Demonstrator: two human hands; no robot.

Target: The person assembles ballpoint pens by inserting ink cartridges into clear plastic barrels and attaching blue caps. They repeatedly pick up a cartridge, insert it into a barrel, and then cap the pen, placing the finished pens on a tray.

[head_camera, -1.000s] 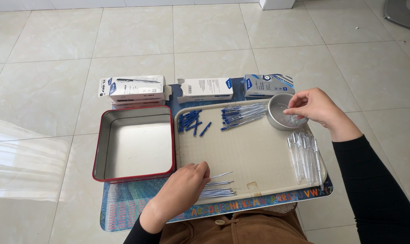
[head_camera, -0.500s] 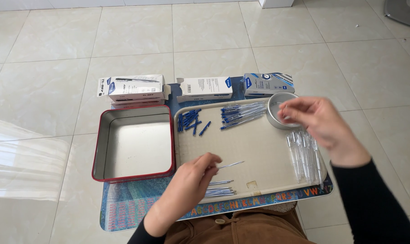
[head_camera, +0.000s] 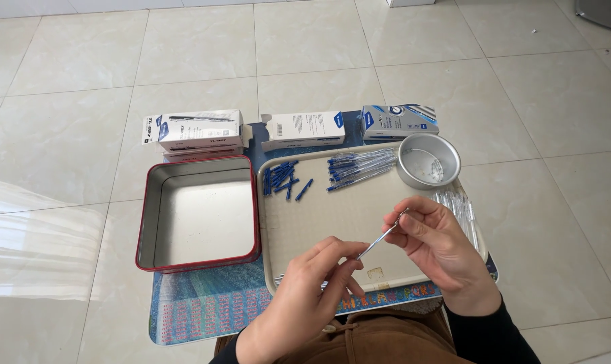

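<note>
**Hands meeting over the tray, a thin refill between them**

Now holding a thin pen refill [head_camera: 379, 237] above the beige tray [head_camera: 332, 209], with both hands brought together at its near half. A second ago working apart: left hand [head_camera: 305, 296] down at the small pile of refills by the tray's near edge, right hand [head_camera: 437, 246] reaching into the round metal dish [head_camera: 428, 160] at the far right corner. Half a second ago lifting one refill clear with the left and drawing the right back from the dish. Pinching now on both ends: left fingertips [head_camera: 349, 259] closed on the lower end, right fingertips [head_camera: 401, 219] closed round the upper tip. Impossible to tell whether anything small is being carried in the right pinch. Judging from this, passing from picking up parts to fitting something onto the refill's tip.

Lying untouched: blue caps [head_camera: 284, 180], blue-ended pens [head_camera: 359, 167], clear barrels [head_camera: 457, 209], the red-rimmed tin [head_camera: 198, 212], three boxes [head_camera: 302, 129] behind.
</note>
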